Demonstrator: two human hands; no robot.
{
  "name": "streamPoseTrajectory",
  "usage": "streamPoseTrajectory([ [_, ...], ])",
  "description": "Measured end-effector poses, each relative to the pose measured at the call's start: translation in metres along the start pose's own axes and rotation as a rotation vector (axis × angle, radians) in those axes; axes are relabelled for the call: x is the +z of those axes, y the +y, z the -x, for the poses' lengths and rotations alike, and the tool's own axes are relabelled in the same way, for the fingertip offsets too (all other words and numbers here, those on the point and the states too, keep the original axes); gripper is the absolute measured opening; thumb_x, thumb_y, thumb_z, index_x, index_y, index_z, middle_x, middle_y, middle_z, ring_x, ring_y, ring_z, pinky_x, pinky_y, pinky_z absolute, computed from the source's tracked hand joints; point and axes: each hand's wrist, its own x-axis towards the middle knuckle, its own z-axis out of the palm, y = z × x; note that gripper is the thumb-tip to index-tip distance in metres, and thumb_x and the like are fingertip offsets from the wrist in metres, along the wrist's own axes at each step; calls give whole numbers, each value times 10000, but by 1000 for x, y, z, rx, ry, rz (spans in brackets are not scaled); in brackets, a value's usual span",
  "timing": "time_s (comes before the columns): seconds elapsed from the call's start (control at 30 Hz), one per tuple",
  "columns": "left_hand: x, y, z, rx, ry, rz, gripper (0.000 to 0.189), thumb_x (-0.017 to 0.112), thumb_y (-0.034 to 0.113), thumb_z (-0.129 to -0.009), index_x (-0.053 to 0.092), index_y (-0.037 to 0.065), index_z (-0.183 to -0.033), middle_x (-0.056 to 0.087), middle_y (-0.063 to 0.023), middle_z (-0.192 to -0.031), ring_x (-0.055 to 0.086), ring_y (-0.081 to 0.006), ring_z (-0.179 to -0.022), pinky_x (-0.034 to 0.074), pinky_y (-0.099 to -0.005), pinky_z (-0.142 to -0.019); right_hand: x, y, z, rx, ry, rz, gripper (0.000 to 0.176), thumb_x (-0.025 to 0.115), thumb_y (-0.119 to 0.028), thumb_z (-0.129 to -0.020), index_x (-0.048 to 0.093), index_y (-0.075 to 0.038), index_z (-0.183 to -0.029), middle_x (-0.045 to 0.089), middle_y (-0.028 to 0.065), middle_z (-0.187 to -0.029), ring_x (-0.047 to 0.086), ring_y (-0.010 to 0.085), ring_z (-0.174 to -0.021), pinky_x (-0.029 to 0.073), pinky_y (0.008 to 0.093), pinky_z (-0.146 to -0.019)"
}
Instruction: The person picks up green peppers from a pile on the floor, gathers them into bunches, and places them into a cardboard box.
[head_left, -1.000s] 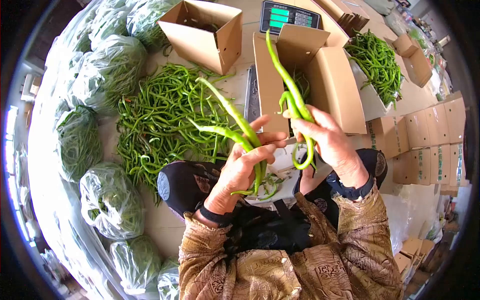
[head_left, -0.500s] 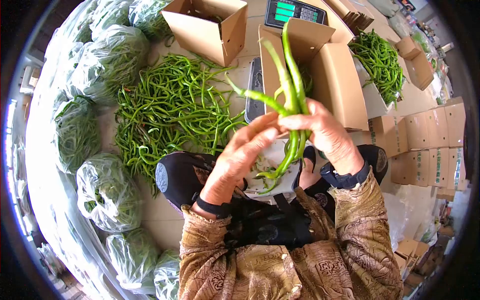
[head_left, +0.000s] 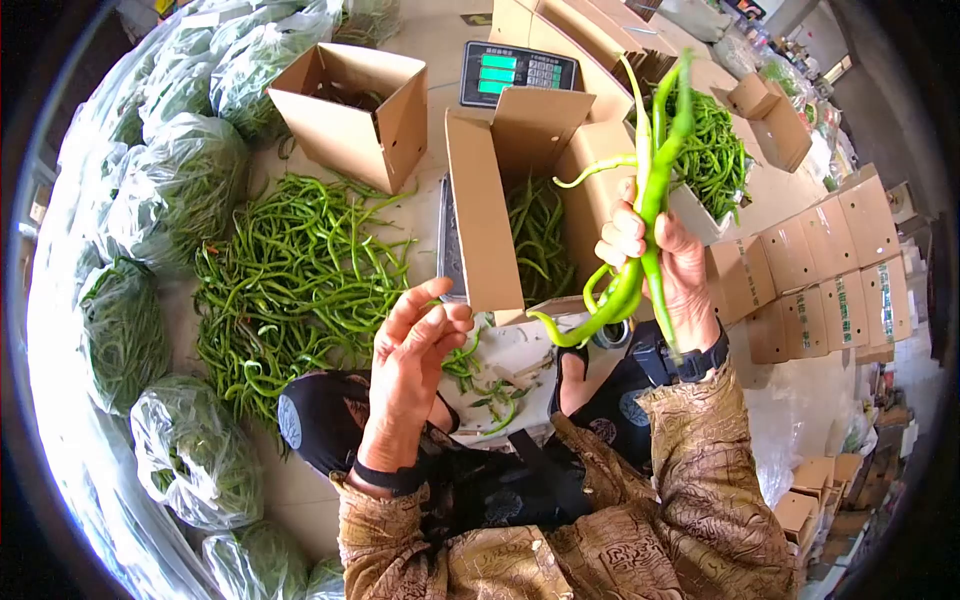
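My right hand [head_left: 655, 262] grips a bunch of long green peppers [head_left: 640, 240] upright, beside the open cardboard box [head_left: 495, 190] that stands on the scale and holds several peppers. My left hand [head_left: 412, 352] hangs empty with fingers apart, just left of the box's front flap and right of the loose pile of green peppers [head_left: 290, 275] on the floor. A few pepper scraps [head_left: 495, 385] lie on the white sheet between my knees.
A digital scale display [head_left: 518, 70] sits behind the box. Another open box [head_left: 345, 110] stands at the back left. Clear bags of peppers [head_left: 170, 200] line the left side. A box full of peppers [head_left: 715, 155] and stacked cartons [head_left: 830, 270] are on the right.
My left hand passed its peppers to the right hand and came away empty, dropping lower. My right hand moved right with the combined bunch. The view shifted so the box's inside shows.
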Motion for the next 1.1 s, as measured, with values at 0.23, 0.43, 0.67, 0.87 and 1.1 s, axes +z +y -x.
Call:
streamPoseTrajectory([
  [0.23,6,0,1,-20,10,-37,324,605,87,-920,565,18,-1234,659,-68,-944,634,-152,-886,516,-275,-814,8,-19,-6,-53,436,526,324,762,-94,-783,596,-63,-1060,648,60,-887,626,175,-760,517,310,-735],
  [0.43,10,0,1,-26,36,-82,317,599,88,-922,570,17,-1229,652,-64,-937,622,-144,-857,502,-267,-797,8,-31,-17,-170,550,907,264,756,-134,-791,634,-64,-1014,615,-23,-862,574,89,-759,466,252,-709],
  [0.67,-12,70,38,255,-1,0,303,546,60,-938,556,-10,-1233,636,-85,-922,597,-159,-826,487,-273,-736,-59,-8,-35,79,494,1185,488,703,-119,-838,531,18,-1273,614,41,-1058,567,89,-891,473,254,-776],
  [0.87,-136,121,89,476,531,-238,279,574,87,-938,598,19,-1207,666,-82,-978,624,-138,-854,495,-251,-752,-61,23,-26,334,321,1176,628,627,-193,-915,344,49,-1420,390,302,-1429,433,340,-1319,363,400,-1086],
  [1.1,-303,25,127,225,1031,-179,240,638,53,-868,623,48,-1107,675,-82,-898,649,-139,-762,519,-248,-631,59,51,12,577,127,991,376,634,-142,-902,551,16,-1232,654,120,-1060,640,170,-912,504,307,-838],
])
